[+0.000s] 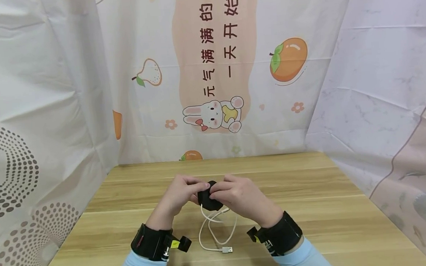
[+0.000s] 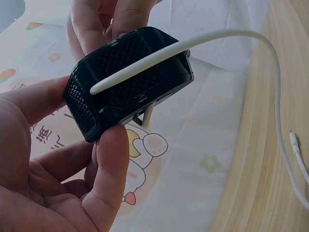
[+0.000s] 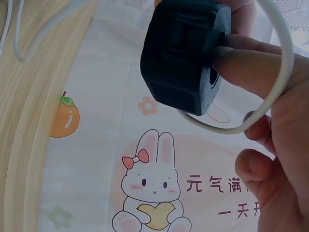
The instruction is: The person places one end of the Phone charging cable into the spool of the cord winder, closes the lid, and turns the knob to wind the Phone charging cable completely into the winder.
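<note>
My left hand (image 1: 177, 195) and right hand (image 1: 243, 195) meet above the table, both pinching a black faceted cable holder (image 1: 207, 201). In the left wrist view, the thumb and fingers of the left hand grip one end of the holder (image 2: 130, 72), whose faces are textured. A white USB cable (image 2: 241, 33) comes out of the holder and loops down. In the right wrist view, the right hand's fingertips are on the side of the holder (image 3: 176, 53), beside a round opening. Below the hands lies the cable's USB plug (image 1: 226, 249) on the table.
The wooden table (image 1: 131, 227) extends around the hands. Behind it hangs a printed curtain (image 1: 145, 108) with a rabbit and fruit, and more curtains stand at the left and right. Each wrist wears a black strap (image 1: 151, 242) with a small camera.
</note>
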Available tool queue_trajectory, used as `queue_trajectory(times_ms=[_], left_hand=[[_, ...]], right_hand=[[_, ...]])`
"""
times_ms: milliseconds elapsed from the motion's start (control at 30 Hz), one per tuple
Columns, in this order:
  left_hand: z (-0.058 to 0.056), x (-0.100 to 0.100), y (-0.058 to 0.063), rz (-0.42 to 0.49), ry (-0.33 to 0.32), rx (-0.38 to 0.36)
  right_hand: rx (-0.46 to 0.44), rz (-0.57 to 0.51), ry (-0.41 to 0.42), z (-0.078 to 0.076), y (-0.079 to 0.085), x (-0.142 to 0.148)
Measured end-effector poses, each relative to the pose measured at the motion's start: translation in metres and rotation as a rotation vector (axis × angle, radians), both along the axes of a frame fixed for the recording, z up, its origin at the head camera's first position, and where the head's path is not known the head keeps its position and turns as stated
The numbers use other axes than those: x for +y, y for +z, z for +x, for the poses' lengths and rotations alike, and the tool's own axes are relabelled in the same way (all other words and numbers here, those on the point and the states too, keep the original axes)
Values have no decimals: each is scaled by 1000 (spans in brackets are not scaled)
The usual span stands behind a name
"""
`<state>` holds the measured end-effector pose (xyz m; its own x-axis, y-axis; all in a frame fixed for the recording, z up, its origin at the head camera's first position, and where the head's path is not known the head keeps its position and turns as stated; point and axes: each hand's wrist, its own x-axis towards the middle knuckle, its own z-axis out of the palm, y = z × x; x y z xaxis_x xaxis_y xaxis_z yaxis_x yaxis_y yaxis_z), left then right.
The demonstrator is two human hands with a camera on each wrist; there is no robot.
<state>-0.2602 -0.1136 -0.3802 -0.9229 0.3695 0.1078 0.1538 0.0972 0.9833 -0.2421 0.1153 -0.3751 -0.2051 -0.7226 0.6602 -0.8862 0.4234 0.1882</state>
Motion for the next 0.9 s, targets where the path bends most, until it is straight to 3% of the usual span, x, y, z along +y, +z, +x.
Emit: queue_trajectory(times_ms=[500, 900], left_hand=[[1, -1, 0, 6, -25, -16], [5, 3, 6, 49, -7, 26]], right_hand=[[-60, -66, 41, -2, -2, 2], [-23, -154, -30, -1, -4, 0]])
